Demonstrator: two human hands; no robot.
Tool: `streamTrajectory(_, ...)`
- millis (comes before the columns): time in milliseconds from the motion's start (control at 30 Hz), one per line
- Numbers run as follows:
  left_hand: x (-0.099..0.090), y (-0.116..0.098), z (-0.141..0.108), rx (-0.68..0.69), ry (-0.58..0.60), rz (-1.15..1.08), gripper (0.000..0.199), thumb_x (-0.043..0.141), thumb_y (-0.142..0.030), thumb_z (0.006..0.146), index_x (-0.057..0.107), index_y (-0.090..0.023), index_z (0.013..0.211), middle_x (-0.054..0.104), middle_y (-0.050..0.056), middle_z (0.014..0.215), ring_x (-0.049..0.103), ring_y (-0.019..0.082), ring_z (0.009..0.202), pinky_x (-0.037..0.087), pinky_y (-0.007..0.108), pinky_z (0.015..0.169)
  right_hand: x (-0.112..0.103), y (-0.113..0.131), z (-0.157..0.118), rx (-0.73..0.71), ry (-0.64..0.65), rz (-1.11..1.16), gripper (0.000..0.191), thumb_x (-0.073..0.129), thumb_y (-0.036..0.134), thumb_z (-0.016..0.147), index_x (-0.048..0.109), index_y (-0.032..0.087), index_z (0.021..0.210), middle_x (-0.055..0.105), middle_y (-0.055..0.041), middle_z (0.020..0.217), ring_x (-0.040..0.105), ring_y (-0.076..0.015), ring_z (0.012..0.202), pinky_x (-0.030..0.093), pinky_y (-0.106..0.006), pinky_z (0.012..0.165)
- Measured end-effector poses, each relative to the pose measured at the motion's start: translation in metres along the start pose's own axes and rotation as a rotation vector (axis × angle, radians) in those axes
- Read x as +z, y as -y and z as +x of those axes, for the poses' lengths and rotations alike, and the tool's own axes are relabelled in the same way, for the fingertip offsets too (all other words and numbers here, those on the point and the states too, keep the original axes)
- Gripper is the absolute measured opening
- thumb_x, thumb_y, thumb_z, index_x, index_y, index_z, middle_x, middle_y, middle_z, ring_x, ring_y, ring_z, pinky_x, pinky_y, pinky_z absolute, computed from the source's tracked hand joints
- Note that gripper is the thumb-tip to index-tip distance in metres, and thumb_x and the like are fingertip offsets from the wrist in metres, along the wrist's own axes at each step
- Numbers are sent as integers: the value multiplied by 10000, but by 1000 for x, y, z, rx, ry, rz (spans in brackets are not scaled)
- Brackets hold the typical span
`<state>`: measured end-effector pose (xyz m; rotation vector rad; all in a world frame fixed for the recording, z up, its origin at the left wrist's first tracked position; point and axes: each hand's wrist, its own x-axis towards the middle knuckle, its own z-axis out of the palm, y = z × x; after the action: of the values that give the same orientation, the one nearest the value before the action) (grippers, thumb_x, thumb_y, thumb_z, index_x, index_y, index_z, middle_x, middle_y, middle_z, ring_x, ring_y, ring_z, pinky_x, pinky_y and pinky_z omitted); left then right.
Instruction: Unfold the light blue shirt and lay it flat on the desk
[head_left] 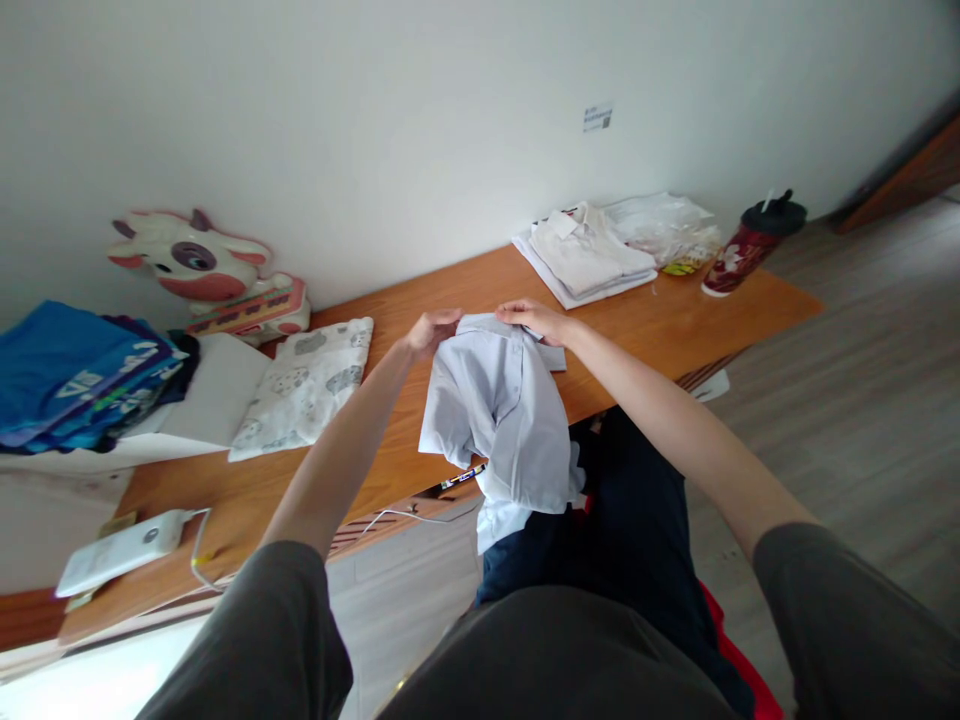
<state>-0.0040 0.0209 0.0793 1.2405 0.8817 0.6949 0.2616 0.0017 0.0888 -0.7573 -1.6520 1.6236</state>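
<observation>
A pale grey-blue shirt [495, 395] lies partly on the wooden table [405, 300], with its lower part hanging over the front edge towards my lap. My left hand [433, 330] pinches the shirt's upper left corner. At its upper right my right hand [534, 318] grips the collar area between thumb and fingers. A row of buttons runs down the shirt's front, and the cloth is rumpled. Beside my right hand a strip of the same pale cloth sticks out on the table. A marker pen [463, 477] lies at the table edge, partly covered by the shirt.
Folded white shirts [589, 255], a clear plastic bag [664, 225] and a dark red tumbler [750, 245] stand at the right. To the left are a patterned folded cloth [304, 380], a cow-shaped toy keyboard [217, 265], blue clothes [82, 380] on a white box, and a white power bank [127, 550] with a cable.
</observation>
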Motion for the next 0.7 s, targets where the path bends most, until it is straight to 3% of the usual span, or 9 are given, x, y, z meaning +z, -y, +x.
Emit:
streamTrajectory(167, 11, 0, -4, 48, -73, 11, 350, 773, -497, 696, 635, -185, 777, 663, 23, 659, 592, 176, 594, 481, 310, 598, -1, 1, -6, 34, -51, 123, 471, 882, 579, 723, 628, 184, 758, 565, 46, 688, 451, -98, 617, 320, -237, 562)
streamTrajectory(400, 16, -19, -12, -12, -5, 71, 454, 852, -555, 648, 601, -184, 724, 576, -2, 614, 494, 129, 504, 373, 275, 488, -8, 9, -21, 144, 122, 44, 506, 819, 659, 806, 705, 167, 836, 687, -7, 750, 541, -117, 641, 374, -243, 577)
streamTrajectory(533, 22, -29, -16, -24, 73, 155, 456, 928, -502, 635, 619, -178, 720, 502, -39, 611, 415, 90, 491, 289, 246, 466, -6, 16, -25, 90, 196, 0, 446, 840, 553, 834, 619, 178, 742, 569, 52, 651, 450, -83, 573, 306, -238, 542)
streamTrajectory(700, 30, -43, -26, 57, 128, 112, 437, 842, -571, 703, 640, -184, 717, 501, -20, 648, 424, 103, 531, 314, 258, 486, -1, 32, -28, 26, 324, -28, 414, 821, 502, 864, 576, 187, 753, 509, 64, 673, 409, -82, 592, 277, -240, 540)
